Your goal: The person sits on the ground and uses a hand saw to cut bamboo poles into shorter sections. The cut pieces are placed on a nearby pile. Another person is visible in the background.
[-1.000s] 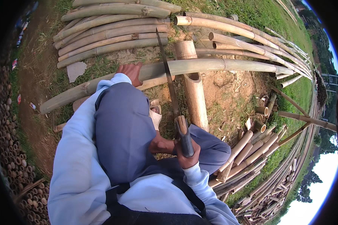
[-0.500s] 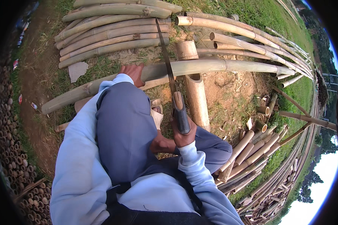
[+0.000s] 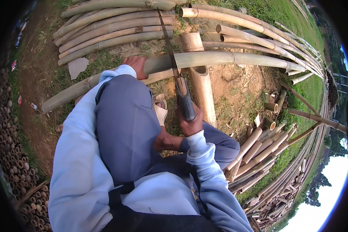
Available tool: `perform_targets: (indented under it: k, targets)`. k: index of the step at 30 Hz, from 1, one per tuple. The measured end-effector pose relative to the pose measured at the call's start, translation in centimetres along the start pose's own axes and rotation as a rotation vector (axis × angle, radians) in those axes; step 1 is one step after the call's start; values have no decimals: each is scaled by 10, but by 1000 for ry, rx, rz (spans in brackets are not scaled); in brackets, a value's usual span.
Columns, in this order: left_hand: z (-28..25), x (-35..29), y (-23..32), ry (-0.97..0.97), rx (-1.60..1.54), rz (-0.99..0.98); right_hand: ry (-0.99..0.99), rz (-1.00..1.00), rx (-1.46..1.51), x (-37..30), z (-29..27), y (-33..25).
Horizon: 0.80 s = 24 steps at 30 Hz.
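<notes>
A long greenish bamboo pole point(image 3: 205, 59) runs across in front of me, bending down toward the left. My left hand point(image 3: 136, 65) is closed over it, left of the cut line. In my right hand point(image 3: 189, 120) is the handle of a handsaw point(image 3: 168, 44), fingers wrapped round it. The saw's dark blade lies across the pole and points away from me. Beneath the pole, a thick bamboo support point(image 3: 201, 91) with an open notch lies on the ground, close to the right of the blade. Whether the blade has entered the pole cannot be made out.
Bamboo poles point(image 3: 116, 33) lie side by side at the far left, more long poles point(image 3: 236, 23) at the far right. Short cut pieces point(image 3: 255, 150) are piled at the right near a pole frame point(image 3: 317, 119). Stacked bamboo ends point(image 3: 11, 143) fill the left edge.
My right hand and the saw have shifted slightly away from me. The whole scene sits a little higher in view. My left hand keeps its hold on the pole.
</notes>
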<state>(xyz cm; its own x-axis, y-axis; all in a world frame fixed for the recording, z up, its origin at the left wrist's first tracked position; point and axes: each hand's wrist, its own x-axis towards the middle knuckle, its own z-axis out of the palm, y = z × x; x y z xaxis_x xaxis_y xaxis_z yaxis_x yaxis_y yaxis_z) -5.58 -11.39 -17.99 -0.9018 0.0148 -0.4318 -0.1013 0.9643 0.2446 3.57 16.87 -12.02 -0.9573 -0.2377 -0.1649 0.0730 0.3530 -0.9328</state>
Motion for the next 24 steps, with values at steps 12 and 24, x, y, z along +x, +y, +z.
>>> perform_targets:
  k: [12, 24]
  targets:
    - [-1, -6, -7, -1, -15, -52, -64, 23, -81, -70, -37, -8]
    - [-10, 0, -12, -32, 0, -37, -49, 148, -189, -149, -56, -35]
